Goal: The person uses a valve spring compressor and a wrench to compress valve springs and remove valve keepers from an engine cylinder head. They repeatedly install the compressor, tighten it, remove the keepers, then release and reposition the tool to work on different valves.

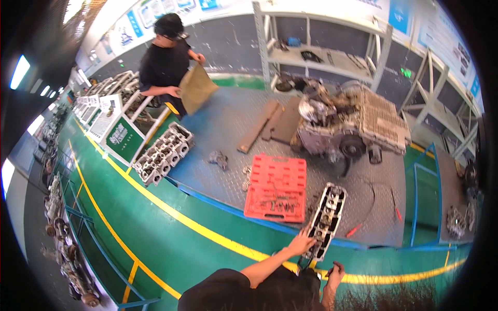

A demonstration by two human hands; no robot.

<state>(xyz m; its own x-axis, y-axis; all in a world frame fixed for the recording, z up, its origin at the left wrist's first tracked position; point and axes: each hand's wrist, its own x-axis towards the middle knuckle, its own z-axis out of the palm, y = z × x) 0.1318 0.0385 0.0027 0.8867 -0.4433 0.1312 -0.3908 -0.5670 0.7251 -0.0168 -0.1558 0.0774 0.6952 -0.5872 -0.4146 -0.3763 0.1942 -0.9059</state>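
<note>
A long metal engine cylinder head (pixel 328 220) lies on the near edge of the metal-topped workbench (pixel 228 111), its end pointing toward me. My left hand (pixel 302 242) rests on its left side near the close end, fingers stretched out. My right hand (pixel 335 274) is off the bench to the right of that end, apart from the cylinder head, with its fingers curled; whether anything is in them is hidden. A dark tool-like part (pixel 305 263) shows below the near end, mostly hidden. Left of the cylinder head lies an opened red tool case (pixel 276 179) with several metal pieces in it.
A large engine (pixel 353 122) stands at the bench's back right. Two red-handled tools (pixel 354 230) lie right of the cylinder head. Another cylinder head (pixel 163 153) sits at the bench's left end. Behind it, a person (pixel 165 67) holds a brown sheet (pixel 197 89). Metal shelves (pixel 321 54) stand behind.
</note>
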